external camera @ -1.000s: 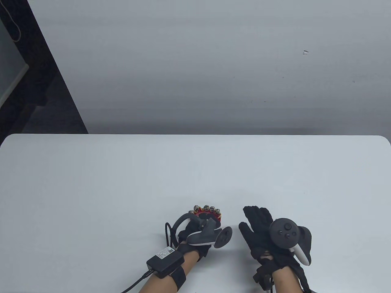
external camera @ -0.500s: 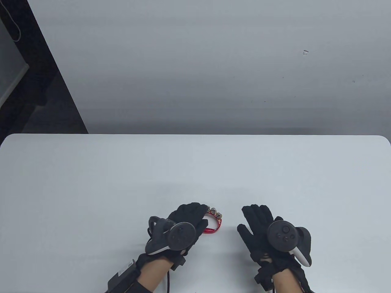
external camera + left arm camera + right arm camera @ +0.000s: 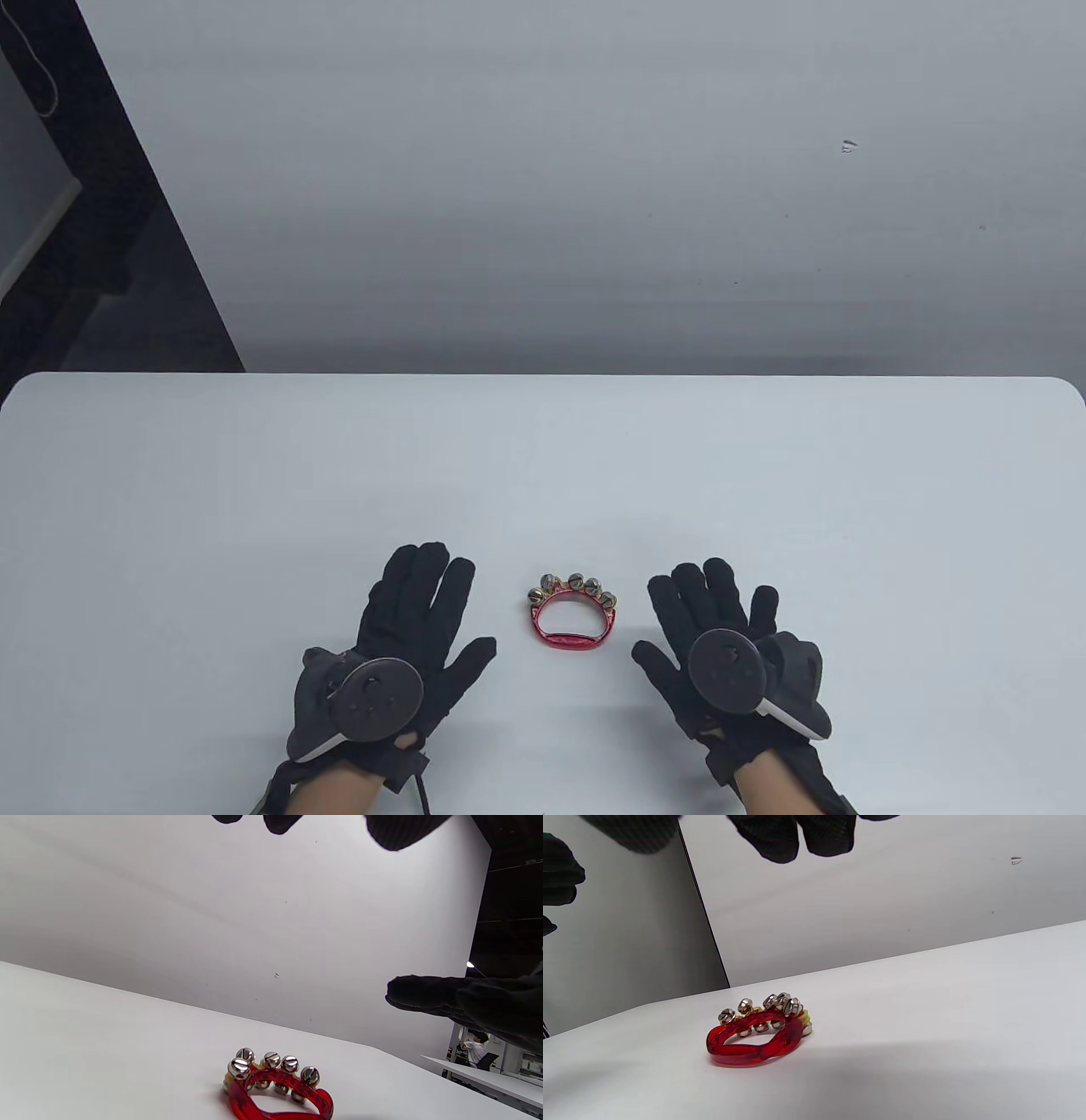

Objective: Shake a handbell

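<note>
Handbell (image 3: 573, 613) is seen lower centre on counter (image 3: 543, 475), betw. left hand (image 3: 407, 628) & right hand (image 3: 713, 637); both spread flat, nothing held. Red loop should be gripped firmly.

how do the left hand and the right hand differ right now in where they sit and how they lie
The left hand lies to the left of the handbell; the right hand lies to its right. The left hand's thumb splays toward the bell from the left, the right hand's thumb from the right. Shared: both wear black gloves, lie palm down with fingers spread, carry a tracker, and neither touches the handbell.
</note>
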Available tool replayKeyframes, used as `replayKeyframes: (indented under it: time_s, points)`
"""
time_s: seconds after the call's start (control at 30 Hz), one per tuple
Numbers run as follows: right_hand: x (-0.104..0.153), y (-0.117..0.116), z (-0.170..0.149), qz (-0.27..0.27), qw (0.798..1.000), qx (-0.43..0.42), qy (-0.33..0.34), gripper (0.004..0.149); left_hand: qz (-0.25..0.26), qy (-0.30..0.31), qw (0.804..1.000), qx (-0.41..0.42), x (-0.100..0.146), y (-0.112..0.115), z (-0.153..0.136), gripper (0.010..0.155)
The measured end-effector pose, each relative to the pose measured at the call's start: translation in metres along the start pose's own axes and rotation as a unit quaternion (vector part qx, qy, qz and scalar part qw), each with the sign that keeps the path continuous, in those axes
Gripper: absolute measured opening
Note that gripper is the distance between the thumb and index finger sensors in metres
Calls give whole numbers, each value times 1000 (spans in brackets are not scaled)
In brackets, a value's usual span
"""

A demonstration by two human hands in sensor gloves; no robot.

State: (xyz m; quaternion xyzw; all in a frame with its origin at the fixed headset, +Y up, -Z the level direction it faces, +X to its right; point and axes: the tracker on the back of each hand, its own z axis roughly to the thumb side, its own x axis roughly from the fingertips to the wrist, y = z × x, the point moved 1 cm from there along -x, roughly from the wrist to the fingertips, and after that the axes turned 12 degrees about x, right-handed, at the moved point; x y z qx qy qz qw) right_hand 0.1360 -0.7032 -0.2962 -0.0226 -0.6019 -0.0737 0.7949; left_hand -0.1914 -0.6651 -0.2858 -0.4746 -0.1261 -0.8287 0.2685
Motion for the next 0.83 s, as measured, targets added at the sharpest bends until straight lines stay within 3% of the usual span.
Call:
replayKeyframes:
  time_s: [0.13, 0.83]
  points:
    - [-2, -7, -4, 23, 999, -31, -2, 76, -10, -19, 1000, 7, 3, -2, -8, 80]
    - [-3, -9, -8, 27, 995, -92, 7, 75, -21, -32, 999, 30, 4, 4, -11, 81]
